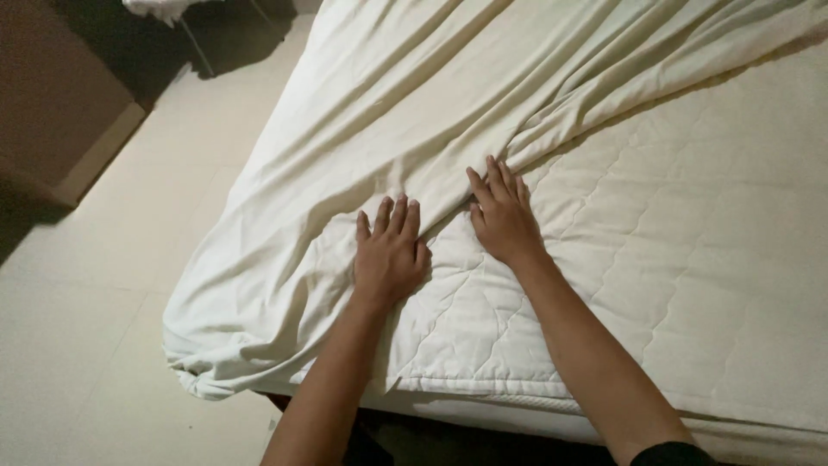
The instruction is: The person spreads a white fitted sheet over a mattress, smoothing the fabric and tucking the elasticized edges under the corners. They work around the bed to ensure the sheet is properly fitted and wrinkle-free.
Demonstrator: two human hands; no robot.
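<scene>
- Left hand (pixel 390 255): palm down, fingers spread and flat, nothing gripped. It presses on the cream sheet (pixel 362 147) right at the sheet's loose edge, fingertips pointing up the bed.
- Right hand (pixel 502 217): also open and flat, palm down, fingers slightly splayed. Fingertips touch the bunched folds of the sheet; the heel of the hand lies on the bare quilted mattress (pixel 690 242).
- The two hands lie near each other but apart, right one a little further up the bed than the left.
- Sheet position: spread over the left part of the bed, running diagonally from the top right of the view down to the near-left corner. Long creases fan out from the point by the right hand's fingertips.
- Near-left corner: sheet hangs over the mattress edge in a loose, rumpled bunch toward the floor (pixel 103 259).
- Mattress: right-hand half uncovered, white stitched quilting pattern and piped front edge visible.
- Floor: pale tiles, left of the bed.
- Brown piece of furniture (pixel 52 103) at the far left; kind cannot be told.
- Right forearm ends in a dark sleeve (pixel 673 455) at the lower edge.
</scene>
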